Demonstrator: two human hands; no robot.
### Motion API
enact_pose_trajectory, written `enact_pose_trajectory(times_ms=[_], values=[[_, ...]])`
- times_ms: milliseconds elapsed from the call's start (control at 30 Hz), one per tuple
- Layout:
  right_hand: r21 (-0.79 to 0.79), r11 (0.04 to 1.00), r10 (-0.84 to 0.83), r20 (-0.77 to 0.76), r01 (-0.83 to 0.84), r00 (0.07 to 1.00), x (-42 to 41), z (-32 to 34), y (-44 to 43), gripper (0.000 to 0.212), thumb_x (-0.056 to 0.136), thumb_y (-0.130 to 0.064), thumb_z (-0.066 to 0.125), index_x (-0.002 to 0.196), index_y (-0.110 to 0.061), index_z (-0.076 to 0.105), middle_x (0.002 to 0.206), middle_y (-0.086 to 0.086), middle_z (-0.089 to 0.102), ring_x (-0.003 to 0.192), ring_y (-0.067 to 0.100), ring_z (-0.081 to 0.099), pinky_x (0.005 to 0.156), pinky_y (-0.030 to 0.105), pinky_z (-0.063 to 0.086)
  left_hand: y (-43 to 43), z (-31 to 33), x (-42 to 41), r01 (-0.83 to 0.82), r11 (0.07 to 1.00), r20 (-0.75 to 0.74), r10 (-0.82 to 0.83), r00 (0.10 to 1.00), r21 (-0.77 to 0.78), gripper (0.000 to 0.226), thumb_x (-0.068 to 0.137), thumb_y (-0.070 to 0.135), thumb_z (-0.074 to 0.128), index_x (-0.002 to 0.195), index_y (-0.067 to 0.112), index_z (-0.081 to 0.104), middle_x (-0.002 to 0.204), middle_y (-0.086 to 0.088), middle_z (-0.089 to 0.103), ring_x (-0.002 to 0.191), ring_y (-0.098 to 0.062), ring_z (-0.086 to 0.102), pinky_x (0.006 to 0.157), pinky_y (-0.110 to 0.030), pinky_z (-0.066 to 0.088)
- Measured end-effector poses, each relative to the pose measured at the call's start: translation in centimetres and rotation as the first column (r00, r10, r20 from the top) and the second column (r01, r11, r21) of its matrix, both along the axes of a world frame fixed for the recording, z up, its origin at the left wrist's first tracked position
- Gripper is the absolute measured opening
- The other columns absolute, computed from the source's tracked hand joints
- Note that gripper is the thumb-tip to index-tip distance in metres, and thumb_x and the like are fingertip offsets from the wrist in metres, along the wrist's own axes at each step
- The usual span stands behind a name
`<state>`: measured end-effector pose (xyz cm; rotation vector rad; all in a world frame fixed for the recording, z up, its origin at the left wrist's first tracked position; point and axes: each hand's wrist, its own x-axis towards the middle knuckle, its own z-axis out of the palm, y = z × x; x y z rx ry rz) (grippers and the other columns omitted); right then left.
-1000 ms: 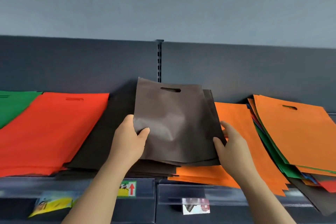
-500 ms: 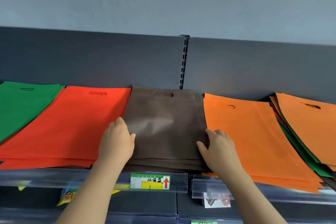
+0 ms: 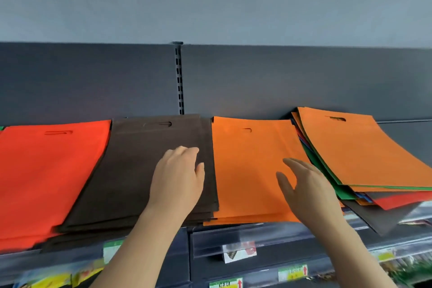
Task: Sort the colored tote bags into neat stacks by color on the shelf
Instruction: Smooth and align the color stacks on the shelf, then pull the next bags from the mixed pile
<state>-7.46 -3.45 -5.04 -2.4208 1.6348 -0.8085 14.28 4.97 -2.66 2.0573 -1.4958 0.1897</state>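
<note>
The brown tote bags [image 3: 131, 170] lie in a squared stack at middle left of the frame, between the red stack [image 3: 46, 170] and the sorted orange stack [image 3: 247, 166]. The left hand [image 3: 177, 177] rests flat on the brown stack's right part, fingers relaxed and gripping nothing. The right hand [image 3: 306, 184] is open and spread over the orange stack's right edge; whether it touches cannot be told. The likely step is fetching the next bag from the mixed pile [image 3: 364, 154] at right. Its top orange bag should be lifted alone by its near edge, since the bags beneath overhang the shelf front [image 3: 257, 238] and could slide. Half a second ago both hands flanked the brown stack's lower corners; since then the right has moved rightward toward the mixed pile.
</note>
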Motion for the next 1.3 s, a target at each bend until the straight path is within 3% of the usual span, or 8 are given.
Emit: enact_pose_trajectory(times_ms=[300,400,500,700,900,1000,1167,1300], values=[[-0.027,0.976,-0.218,-0.097,0.216,0.971,-15.0,-0.8,-6.4,0.036,0.087,-0.022,0.063,0.116,0.0,0.063,0.118,0.015,0.064,0.11,0.034,0.058,0.096,0.042,0.044,-8.9,-1.3,-13.1,0.205,0.977,-0.017,-0.205,0.979,0.056,0.029,0.097,0.03,0.044,0.113,0.013,0.061,0.11,0.0,0.061,0.107,-0.018,0.05,0.09,-0.031,0.043],[0.006,0.953,-0.295,-0.2,0.303,0.934,-19.6,-0.9,-8.8,0.024,0.091,-0.027,0.056,0.096,-0.005,0.065,0.098,0.01,0.066,0.095,0.033,0.058,0.085,0.038,0.041,-12.0,-1.6,-17.3,0.237,0.966,-0.021,-0.236,0.971,0.102,0.029,0.098,0.03,0.042,0.106,0.011,0.062,0.103,-0.001,0.061,0.1,-0.019,0.051,0.083,-0.034,0.046],[-0.006,0.944,-0.322,-0.236,0.33,0.917,-22.9,-1.0,-11.0,0.027,0.092,-0.024,0.047,0.067,-0.013,0.046,0.071,0.001,0.052,0.072,0.025,0.049,0.066,0.031,0.028,-14.5,-1.7,-20.9,0.245,0.948,-0.006,-0.249,0.968,0.201,0.03,0.099,0.033,0.04,0.097,0.012,0.061,0.096,-0.002,0.058,0.097,-0.021,0.052,0.076,-0.032,0.044],[-0.001,0.966,-0.242,-0.346,0.258,0.906,-25.6,-1.5,-13.1,0.031,0.095,-0.027,0.037,0.068,-0.016,0.05,0.081,0.002,0.062,0.08,0.024,0.055,0.064,0.03,0.025,-17.8,-2.7,-24.5,0.164,0.937,-0.058,-0.153,0.986,0.309,0.035,0.097,0.042,0.042,0.081,0.012,0.05,0.086,-0.004,0.056,0.076,-0.021,0.05,0.063,-0.03,0.039],[0.019,0.998,-0.051,-0.202,0.056,0.978,-25.9,-2.1,-13.7,0.027,0.094,-0.029,0.043,0.079,-0.016,0.062,0.08,-0.002,0.063,0.076,0.019,0.053,0.062,0.031,0.037,-18.8,-2.6,-25.1,0.097,0.975,-0.21,-0.053,0.976,0.201,0.032,0.09,0.022,0.061,0.116,0.009,0.049,0.11,-0.007,0.059,0.101,-0.026,0.057,0.077,-0.03,0.044],[0.032,0.994,-0.098,-0.103,0.102,0.99,-27.5,-1.9,-14.6,0.027,0.092,-0.03,0.049,0.069,-0.016,0.053,0.072,-0.001,0.056,0.07,0.02,0.05,0.059,0.032,0.033,-18.3,-2.1,-25.4,0.066,0.986,-0.259,-0.025,0.966,0.152,0.042,0.09,0.014,0.06,0.127,0.009,0.042,0.114,-0.007,0.058,0.104,-0.026,0.056,0.074,-0.024,0.038],[0.019,0.985,-0.162,-0.225,0.171,0.961,-28.7,-2.2,-15.1,0.038,0.095,-0.034,0.042,0.06,-0.022,0.033,0.073,0.0,0.052,0.072,0.021,0.043,0.067,0.028,0.024,-18.3,-3.0,-25.7,0.071,0.975,-0.251,-0.017,0.968,0.209,0.017,0.094,0.021,0.053,0.106,0.01,0.051,0.109,-0.008,0.058,0.085,-0.019,0.049,0.071,-0.027,0.038],[-0.007,0.996,-0.091,-0.217,0.092,0.972,-28.4,-2.1,-14.5,0.031,0.096,-0.034,0.042,0.068,-0.019,0.043,0.08,-0.001,0.058,0.079,0.021,0.05,0.071,0.024,0.023,-18.2,-2.7,-26.1,0.025,0.979,-0.286,0.035,0.958,0.204,0.02,0.093,0.018,0.056,0.108,0.008,0.049,0.108,-0.009,0.059,0.084,-0.02,0.05,0.068,-0.025,0.035]])
